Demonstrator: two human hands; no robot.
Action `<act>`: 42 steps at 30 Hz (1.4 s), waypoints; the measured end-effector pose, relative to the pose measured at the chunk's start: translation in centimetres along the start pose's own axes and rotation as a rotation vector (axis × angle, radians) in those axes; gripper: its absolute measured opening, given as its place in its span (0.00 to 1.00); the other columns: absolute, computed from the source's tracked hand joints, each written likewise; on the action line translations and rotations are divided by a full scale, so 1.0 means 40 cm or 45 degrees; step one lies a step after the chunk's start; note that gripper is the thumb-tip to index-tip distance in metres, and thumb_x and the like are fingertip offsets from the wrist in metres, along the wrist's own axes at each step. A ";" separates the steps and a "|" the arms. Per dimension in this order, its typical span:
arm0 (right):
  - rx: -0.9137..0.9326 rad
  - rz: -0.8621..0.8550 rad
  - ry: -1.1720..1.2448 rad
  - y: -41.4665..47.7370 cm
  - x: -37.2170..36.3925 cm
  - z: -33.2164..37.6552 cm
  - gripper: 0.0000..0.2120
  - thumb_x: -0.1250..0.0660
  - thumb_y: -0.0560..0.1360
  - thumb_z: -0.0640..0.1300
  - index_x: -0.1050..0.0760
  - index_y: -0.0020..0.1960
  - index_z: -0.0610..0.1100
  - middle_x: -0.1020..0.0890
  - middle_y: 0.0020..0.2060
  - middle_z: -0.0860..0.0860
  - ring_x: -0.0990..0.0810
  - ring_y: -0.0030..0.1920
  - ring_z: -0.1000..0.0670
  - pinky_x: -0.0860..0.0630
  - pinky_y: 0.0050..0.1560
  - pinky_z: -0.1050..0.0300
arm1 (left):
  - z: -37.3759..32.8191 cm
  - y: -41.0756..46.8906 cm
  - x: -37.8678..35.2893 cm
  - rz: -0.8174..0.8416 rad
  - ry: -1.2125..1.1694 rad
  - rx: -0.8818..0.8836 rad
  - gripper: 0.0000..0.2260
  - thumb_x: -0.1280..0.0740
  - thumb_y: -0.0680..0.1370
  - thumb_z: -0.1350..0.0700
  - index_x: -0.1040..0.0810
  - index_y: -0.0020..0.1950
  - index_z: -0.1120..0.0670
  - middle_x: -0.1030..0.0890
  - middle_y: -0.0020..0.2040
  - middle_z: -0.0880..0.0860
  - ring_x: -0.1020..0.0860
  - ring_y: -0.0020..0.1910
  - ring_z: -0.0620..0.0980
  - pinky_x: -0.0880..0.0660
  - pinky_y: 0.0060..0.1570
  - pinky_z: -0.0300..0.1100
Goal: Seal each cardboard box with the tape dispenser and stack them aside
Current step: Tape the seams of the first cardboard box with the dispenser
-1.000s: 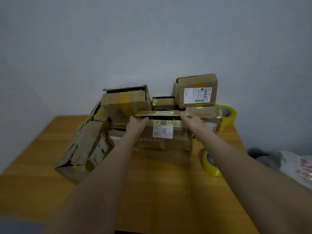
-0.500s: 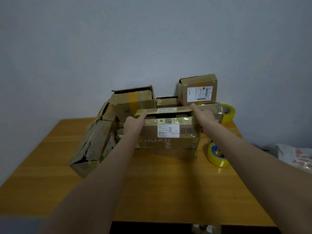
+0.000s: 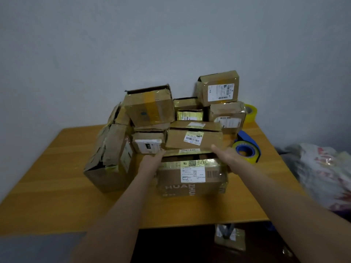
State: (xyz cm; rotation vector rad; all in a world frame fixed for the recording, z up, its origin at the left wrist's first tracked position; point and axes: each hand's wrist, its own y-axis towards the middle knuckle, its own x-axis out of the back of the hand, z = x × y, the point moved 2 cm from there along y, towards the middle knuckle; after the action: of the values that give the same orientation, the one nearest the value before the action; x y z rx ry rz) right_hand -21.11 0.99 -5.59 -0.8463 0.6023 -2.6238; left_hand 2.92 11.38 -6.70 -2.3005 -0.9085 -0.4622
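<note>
Left grip point(image 3: 152, 161), right grip point(image 3: 227, 155) bare; forearms point(image 3: 121, 205) bare to frame edge.

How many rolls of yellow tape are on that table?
2. One roll stands back right, behind a box; the other roll sits in the blue dispenser by the right hand. Boxes may hide more.
</note>
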 end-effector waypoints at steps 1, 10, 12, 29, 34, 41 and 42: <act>-0.010 -0.040 -0.005 0.004 0.004 -0.019 0.29 0.44 0.81 0.58 0.33 0.66 0.34 0.26 0.58 0.39 0.27 0.54 0.40 0.28 0.50 0.47 | 0.012 -0.001 -0.025 0.029 -0.017 0.011 0.30 0.32 0.73 0.39 0.29 0.66 0.59 0.25 0.61 0.58 0.28 0.49 0.54 0.27 0.49 0.48; 0.008 -0.229 -0.197 0.049 0.001 -0.091 0.17 0.35 0.78 0.50 0.26 0.64 0.42 0.27 0.38 0.51 0.27 0.37 0.51 0.26 0.38 0.56 | 0.041 -0.029 -0.109 -0.003 0.230 -0.324 0.24 0.34 0.78 0.45 0.31 0.71 0.53 0.26 0.66 0.56 0.27 0.63 0.56 0.29 0.56 0.45; -0.002 -0.193 -0.235 0.065 -0.002 -0.099 0.16 0.34 0.78 0.50 0.26 0.62 0.44 0.27 0.35 0.53 0.27 0.34 0.53 0.28 0.33 0.59 | 0.036 -0.029 -0.112 -0.022 0.457 -0.383 0.23 0.36 0.78 0.44 0.31 0.71 0.50 0.30 0.67 0.57 0.29 0.64 0.57 0.29 0.60 0.50; -0.248 -0.257 -0.384 0.266 0.206 -0.199 0.32 0.35 0.78 0.55 0.41 0.72 0.36 0.30 0.64 0.38 0.27 0.61 0.39 0.29 0.49 0.48 | -0.060 -0.032 -0.275 0.020 1.309 -0.919 0.32 0.42 0.72 0.28 0.31 0.70 0.43 0.30 0.68 0.47 0.32 0.66 0.49 0.34 0.64 0.46; -0.219 -0.196 -0.453 0.326 0.226 -0.232 0.14 0.39 0.81 0.50 0.29 0.49 0.37 0.27 0.38 0.43 0.27 0.38 0.43 0.33 0.31 0.53 | -0.044 -0.013 -0.285 -0.020 1.279 -0.941 0.29 0.41 0.70 0.28 0.28 0.66 0.41 0.30 0.64 0.46 0.31 0.62 0.48 0.31 0.58 0.45; -0.232 -0.176 -0.307 0.332 0.226 -0.236 0.14 0.35 0.78 0.47 0.28 0.40 0.38 0.25 0.34 0.42 0.25 0.34 0.43 0.31 0.30 0.54 | -0.050 -0.008 -0.275 0.063 1.343 -0.916 0.31 0.45 0.70 0.26 0.31 0.68 0.40 0.32 0.64 0.47 0.31 0.62 0.47 0.31 0.60 0.45; -0.235 -0.172 -0.297 0.328 0.227 -0.234 0.15 0.34 0.78 0.47 0.29 0.38 0.38 0.26 0.33 0.43 0.25 0.33 0.43 0.29 0.31 0.53 | -0.054 -0.006 -0.270 0.113 1.364 -0.907 0.33 0.46 0.70 0.26 0.33 0.70 0.39 0.33 0.66 0.47 0.32 0.63 0.47 0.31 0.61 0.46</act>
State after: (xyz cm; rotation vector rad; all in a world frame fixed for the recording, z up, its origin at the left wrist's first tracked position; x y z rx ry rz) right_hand -31.66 -11.36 -14.48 -1.2689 0.7541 -2.5615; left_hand -5.05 4.83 -10.54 -2.0975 -0.0781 -1.9560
